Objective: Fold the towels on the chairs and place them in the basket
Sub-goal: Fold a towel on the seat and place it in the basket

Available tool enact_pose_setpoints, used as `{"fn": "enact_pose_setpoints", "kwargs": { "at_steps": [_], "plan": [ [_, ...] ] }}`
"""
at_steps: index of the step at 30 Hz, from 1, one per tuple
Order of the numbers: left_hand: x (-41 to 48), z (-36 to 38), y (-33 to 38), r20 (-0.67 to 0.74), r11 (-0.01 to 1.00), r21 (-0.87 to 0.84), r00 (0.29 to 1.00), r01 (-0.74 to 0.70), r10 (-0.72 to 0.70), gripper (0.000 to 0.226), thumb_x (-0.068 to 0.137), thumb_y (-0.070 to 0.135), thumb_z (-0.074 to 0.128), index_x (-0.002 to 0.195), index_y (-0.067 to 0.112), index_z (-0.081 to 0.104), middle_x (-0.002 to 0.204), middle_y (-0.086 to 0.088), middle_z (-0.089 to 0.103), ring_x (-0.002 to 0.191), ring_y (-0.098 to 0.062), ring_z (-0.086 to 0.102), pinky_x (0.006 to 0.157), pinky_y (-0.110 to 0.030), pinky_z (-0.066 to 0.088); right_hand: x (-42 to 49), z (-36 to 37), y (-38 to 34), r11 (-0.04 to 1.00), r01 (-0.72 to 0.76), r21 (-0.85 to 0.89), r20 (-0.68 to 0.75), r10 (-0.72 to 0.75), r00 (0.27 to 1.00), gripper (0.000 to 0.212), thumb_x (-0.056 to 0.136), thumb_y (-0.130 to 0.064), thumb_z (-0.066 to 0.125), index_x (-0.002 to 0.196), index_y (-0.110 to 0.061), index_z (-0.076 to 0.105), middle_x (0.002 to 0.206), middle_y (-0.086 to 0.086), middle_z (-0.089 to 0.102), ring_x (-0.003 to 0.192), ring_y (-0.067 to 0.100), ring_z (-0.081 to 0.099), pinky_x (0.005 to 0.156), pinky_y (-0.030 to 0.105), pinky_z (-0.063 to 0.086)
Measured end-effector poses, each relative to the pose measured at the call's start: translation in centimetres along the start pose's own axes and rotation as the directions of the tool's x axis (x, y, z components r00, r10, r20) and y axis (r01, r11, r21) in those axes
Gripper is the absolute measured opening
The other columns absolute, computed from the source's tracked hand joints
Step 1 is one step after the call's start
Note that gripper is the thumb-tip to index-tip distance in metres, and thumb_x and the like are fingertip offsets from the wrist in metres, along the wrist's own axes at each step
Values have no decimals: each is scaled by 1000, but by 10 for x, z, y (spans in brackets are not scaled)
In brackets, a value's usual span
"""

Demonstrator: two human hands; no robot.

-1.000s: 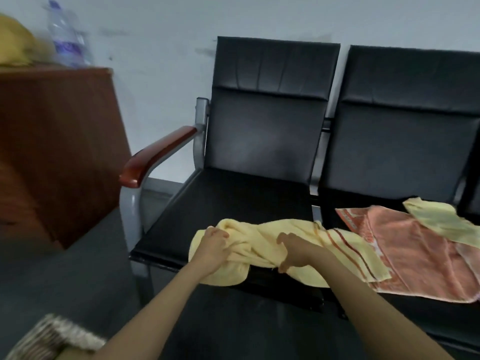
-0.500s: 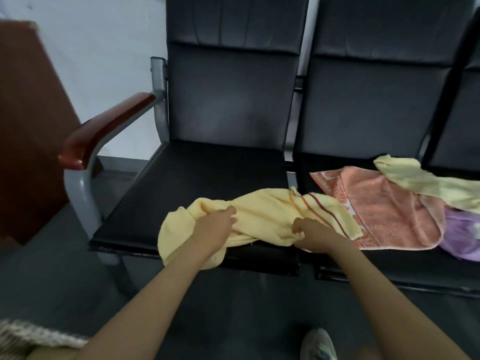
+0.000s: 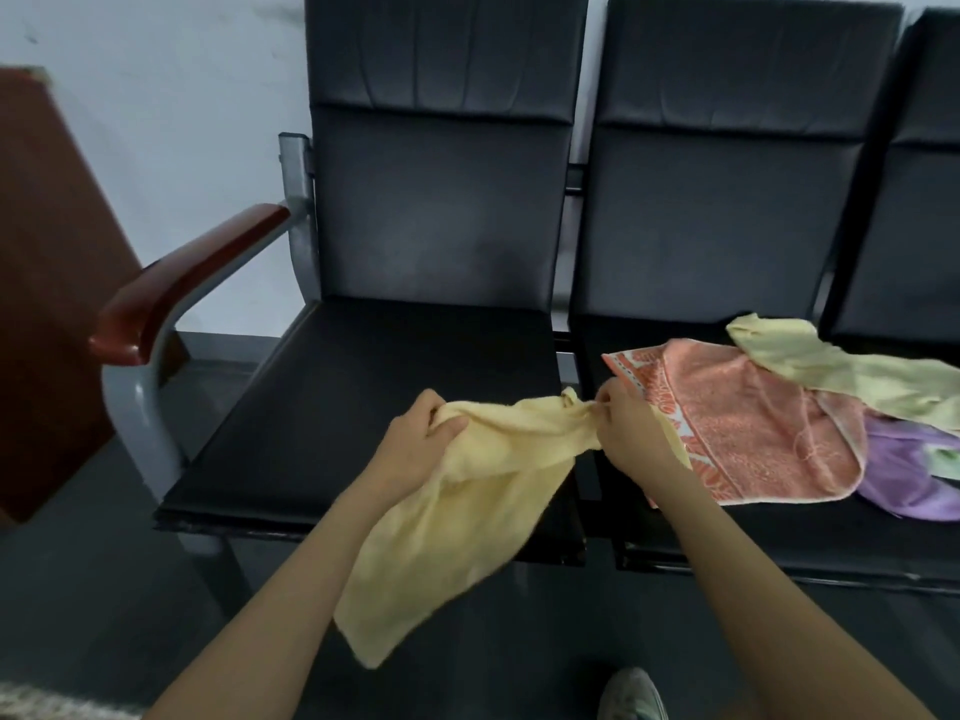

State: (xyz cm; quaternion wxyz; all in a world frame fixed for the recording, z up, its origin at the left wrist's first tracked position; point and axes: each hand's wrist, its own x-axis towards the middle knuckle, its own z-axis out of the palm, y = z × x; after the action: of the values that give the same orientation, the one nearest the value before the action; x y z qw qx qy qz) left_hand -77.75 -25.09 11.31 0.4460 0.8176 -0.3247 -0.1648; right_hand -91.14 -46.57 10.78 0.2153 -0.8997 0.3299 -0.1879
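Observation:
A yellow towel (image 3: 467,511) hangs bunched between my two hands in front of the left black chair (image 3: 363,407). My left hand (image 3: 415,444) grips its left upper end. My right hand (image 3: 628,433) pinches the other end near the gap between the seats. The towel's lower part droops below the seat edge. On the middle chair (image 3: 727,226) lie an orange patterned towel (image 3: 753,428), a pale yellow-green towel (image 3: 841,371) across it, and a purple towel (image 3: 914,475) at the right. A woven basket edge (image 3: 47,706) shows at the bottom left corner.
The left chair has a red-brown wooden armrest (image 3: 176,283) on a grey metal frame. A brown wooden cabinet (image 3: 47,304) stands at the left against a white wall. A third chair (image 3: 930,200) is at the right edge. My shoe (image 3: 631,696) is on the dark floor.
Both hands have lifted the yellow towel off the left seat and drawn it out between them; it now hangs down in front of the seat. The view shifted slightly right and down.

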Motion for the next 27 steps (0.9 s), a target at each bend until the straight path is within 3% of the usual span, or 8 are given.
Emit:
{"fn": "enact_pose_setpoints", "kwargs": {
  "at_steps": [6,8,10,12,14,16,20,27],
  "plan": [
    [9,-24,-11,-393,874,-472,860,115,-326,16,96,23,47,107,14,38,95,-1,48,81,-15,48,62,-28,40,74,-5,-129,964,241,113,-72,-235,969,19,96,-4,38,109,-2,52,112,12,50,103,27,50,74,22,30],
    [9,-27,-20,-458,900,-408,819,152,-346,22,95,11,43,113,15,33,109,-7,47,83,-14,47,65,-30,41,82,9,-168,907,358,222,67,-380,923,30,95,-3,39,122,-8,51,125,9,47,118,22,45,78,13,29],
    [6,-22,-38,-495,977,-10,848,214,-191,45,90,2,43,130,12,27,138,-14,29,112,-23,40,93,-36,39,76,32,-185,847,453,277,240,-518,821,54,95,0,41,145,-19,32,155,4,19,133,11,29,92,9,22],
    [6,-13,-58,-354,845,502,935,182,9,61,88,1,46,143,13,21,150,-15,11,137,-30,16,113,-38,16,65,54,-176,858,435,274,346,-510,788,65,95,-3,43,151,-24,18,160,0,1,134,9,26,96,13,22],
    [7,-6,-70,-81,732,680,996,32,32,51,91,10,44,141,16,34,146,-9,27,138,-27,22,112,-33,18,56,71,-151,904,405,137,418,-424,804,58,96,-10,48,148,-22,26,158,4,13,139,18,28,106,23,25],
    [5,0,-70,101,736,677,993,-22,-62,43,96,18,38,139,18,39,141,-6,36,132,-27,32,106,-36,29,47,84,-120,928,361,-86,485,-278,829,47,95,-19,52,141,-19,40,150,7,29,137,24,31,110,33,29],
    [6,5,-66,162,692,718,985,-76,-60,40,97,24,37,137,24,39,138,-4,37,125,-25,34,97,-38,36,20,96,-71,948,175,-264,535,-7,845,49,96,-34,46,141,-18,33,148,9,27,134,31,29,108,46,32],
    [5,0,-55,51,904,427,998,3,-27,26,97,29,43,117,23,60,112,5,60,101,-16,57,89,-37,48,-6,108,-45,968,129,-217,554,13,832,72,94,-62,26,152,-28,-1,159,0,-17,145,26,-19,113,58,-10]
  ]
}}
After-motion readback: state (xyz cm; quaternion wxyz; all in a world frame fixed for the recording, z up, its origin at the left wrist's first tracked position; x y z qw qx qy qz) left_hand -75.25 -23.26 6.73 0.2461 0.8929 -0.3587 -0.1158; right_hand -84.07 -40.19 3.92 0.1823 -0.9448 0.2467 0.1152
